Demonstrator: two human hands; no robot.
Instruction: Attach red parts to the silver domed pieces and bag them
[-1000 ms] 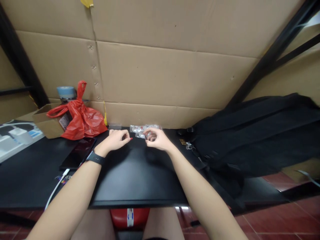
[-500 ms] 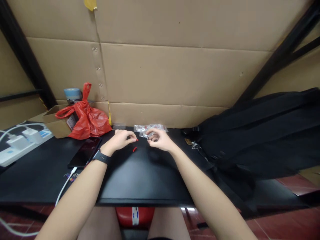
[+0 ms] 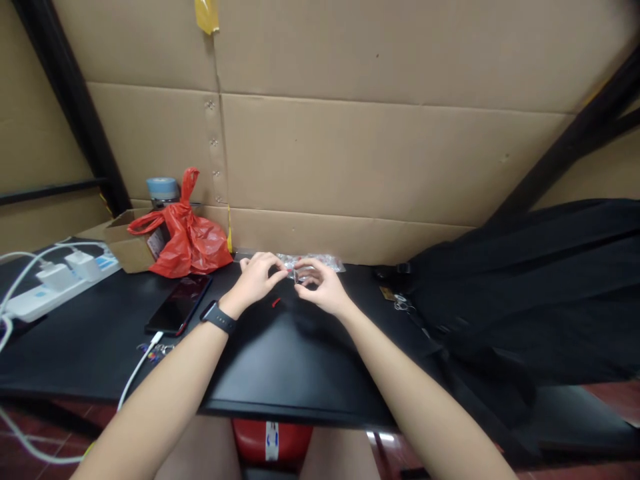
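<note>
My left hand, with a dark watch at its wrist, pinches a small red piece between thumb and forefinger; its kind is too small to make out. Close by on the right, my right hand grips a small thin clear piece between thumb and fingertips. The two sets of fingertips nearly meet above the black table. Below them on the table lies another small red piece. Behind the hands are clear plastic packets with bits of red in them.
At left stand a red plastic bag, a cardboard box, a phone with a white cable, a keyring and a power strip. A black bag covers the right side. Cardboard walls the back.
My left hand has moved right with its red piece, bringing it up to the clear piece in my right hand. The view has shifted slightly, so the surroundings sit further right.
</note>
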